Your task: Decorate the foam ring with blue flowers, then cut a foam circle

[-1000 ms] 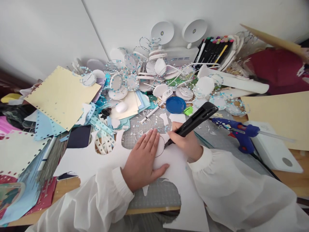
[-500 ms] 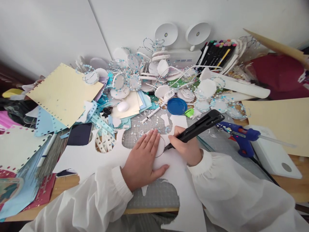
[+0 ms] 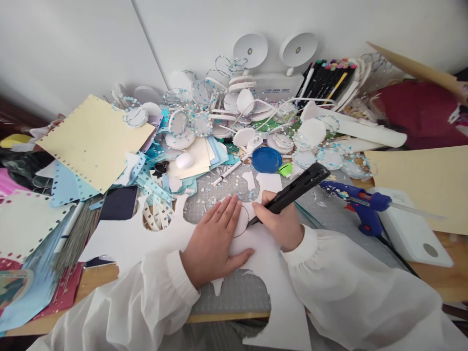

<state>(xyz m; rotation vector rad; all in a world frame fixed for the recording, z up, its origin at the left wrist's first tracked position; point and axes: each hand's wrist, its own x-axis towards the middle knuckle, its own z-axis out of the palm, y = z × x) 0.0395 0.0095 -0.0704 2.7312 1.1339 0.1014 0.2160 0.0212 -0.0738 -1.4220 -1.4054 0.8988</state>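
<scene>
My left hand (image 3: 214,239) lies flat, fingers stretched out, pressing on a white sheet of foam board (image 3: 146,236) with round holes cut out of it. My right hand (image 3: 280,222) is closed around a black pen-shaped cutting tool (image 3: 292,191). Its tip touches the sheet just right of my left fingertips, on a curved line around a circle. The sheet rests on a grey cutting mat (image 3: 237,295). Both arms wear white sleeves.
A blue glue gun (image 3: 360,202) lies right of my hands beside a white box (image 3: 413,229). A blue lid (image 3: 266,159), a white pen (image 3: 228,173) and piles of white discs sit behind. Yellow perforated paper (image 3: 91,141) and paper scraps crowd the left.
The tool's tip has crept a little left along the curved line, and my right hand shifted slightly with it. My left hand stays pressed in place.
</scene>
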